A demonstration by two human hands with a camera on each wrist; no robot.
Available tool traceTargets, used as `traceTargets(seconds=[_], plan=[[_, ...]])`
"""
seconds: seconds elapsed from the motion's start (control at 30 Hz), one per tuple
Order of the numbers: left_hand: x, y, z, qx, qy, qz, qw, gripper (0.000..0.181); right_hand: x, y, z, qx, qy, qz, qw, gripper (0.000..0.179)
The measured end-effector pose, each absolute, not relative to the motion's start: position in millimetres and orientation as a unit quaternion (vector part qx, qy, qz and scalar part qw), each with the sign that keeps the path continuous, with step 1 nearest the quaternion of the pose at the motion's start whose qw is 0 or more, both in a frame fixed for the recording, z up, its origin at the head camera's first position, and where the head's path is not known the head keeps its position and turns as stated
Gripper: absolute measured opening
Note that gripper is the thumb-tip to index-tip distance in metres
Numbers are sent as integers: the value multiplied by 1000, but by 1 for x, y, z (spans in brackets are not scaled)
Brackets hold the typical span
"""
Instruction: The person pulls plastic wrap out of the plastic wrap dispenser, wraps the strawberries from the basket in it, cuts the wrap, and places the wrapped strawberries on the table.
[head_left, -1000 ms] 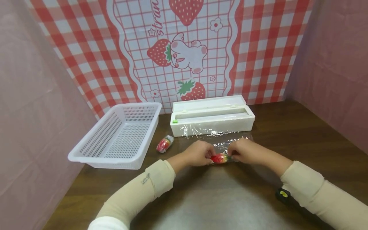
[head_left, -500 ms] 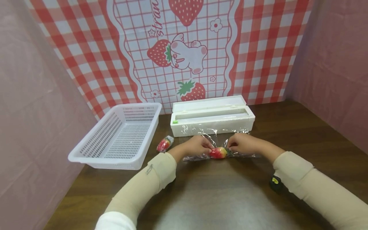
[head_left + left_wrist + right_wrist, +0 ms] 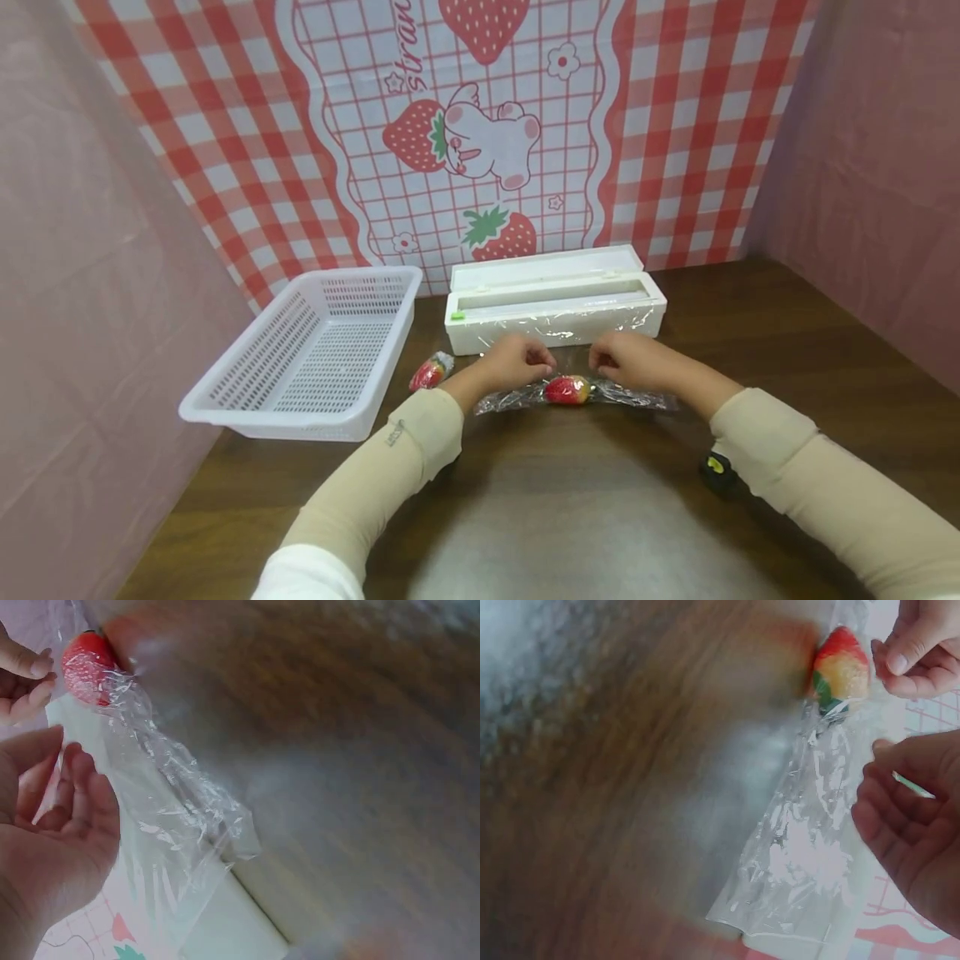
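Note:
A red and yellow strawberry lies on a strip of clear cling film, gathered to both sides of it. Just beyond the fruit, my left hand hovers with loosely bent fingers; a gap shows between thumb and forefinger in the left wrist view. Opposite it, my right hand is bent the same way, thumb and fingertips apart in the right wrist view. Both hands overlap the film, which runs up to the open white cling film box. Another strawberry, wrapped in film, lies beside my left forearm.
A white perforated plastic basket stands at the left of the brown wooden table. A checked strawberry-print cloth hangs behind the box. Under my right sleeve shows a black wrist device.
The strawberry has rolled away from me, toward the box, with film gathering along it. My hands have moved forward and let go of the fruit.

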State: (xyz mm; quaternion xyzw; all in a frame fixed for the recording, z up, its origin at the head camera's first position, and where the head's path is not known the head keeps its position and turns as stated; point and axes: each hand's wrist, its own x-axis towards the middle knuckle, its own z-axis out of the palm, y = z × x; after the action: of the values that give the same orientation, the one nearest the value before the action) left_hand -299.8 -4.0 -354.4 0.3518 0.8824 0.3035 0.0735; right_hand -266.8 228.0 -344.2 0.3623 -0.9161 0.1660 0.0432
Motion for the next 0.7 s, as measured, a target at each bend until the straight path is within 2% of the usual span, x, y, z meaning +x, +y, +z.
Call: traceTargets(seconds=[0.1, 0.27, 0.43, 0.57, 0.7], plan=[[-296, -5, -353, 373, 877, 290, 83, 7, -265, 228, -343, 368, -912, 183, 20, 13], [-293, -3, -358, 389, 886, 235, 94, 22, -266, 227, -351, 362, -916, 172, -30, 26], [-293, -1, -360, 394, 887, 221, 94, 26, -271, 225, -357, 377, -914, 148, -7, 25], [-295, -2, -359, 396, 888, 215, 89, 18, -274, 226, -357, 387, -909, 153, 16, 17], [-298, -5, -357, 392, 891, 208, 90, 12, -276, 228, -354, 384, -906, 179, 7, 12]])
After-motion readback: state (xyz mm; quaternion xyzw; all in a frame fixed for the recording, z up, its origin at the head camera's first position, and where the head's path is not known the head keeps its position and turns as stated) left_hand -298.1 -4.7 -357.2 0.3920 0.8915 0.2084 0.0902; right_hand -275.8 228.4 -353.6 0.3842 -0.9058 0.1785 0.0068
